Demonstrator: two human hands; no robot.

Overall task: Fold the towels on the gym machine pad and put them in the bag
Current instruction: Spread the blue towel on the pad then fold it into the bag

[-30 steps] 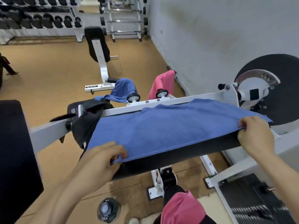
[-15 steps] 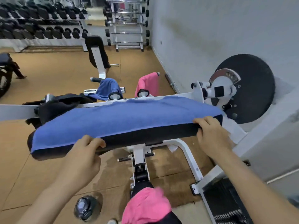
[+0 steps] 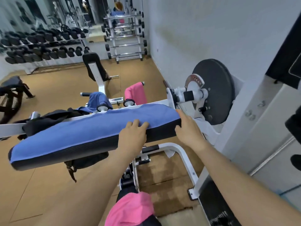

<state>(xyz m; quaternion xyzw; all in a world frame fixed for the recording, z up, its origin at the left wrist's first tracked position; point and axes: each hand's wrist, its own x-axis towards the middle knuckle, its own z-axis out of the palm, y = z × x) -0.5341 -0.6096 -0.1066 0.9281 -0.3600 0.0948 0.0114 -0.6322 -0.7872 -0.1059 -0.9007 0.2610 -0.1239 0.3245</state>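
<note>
Blue towel (image 3: 91, 132) lies lengthwise along pad (image 3: 68, 153). Left hand (image 3: 132, 136) flat on towel, fingers (image 3: 136, 123) spread; right hand (image 3: 189, 130) at towel's right end, fingers spread, nearer that end.

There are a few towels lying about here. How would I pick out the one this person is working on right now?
Find the big black weight disc by the wall; the long black pad runs left from it. The blue towel lies spread flat along the pad's top, with the left hand resting on it. The other blue towel and the pink towel hang crumpled behind.
</note>
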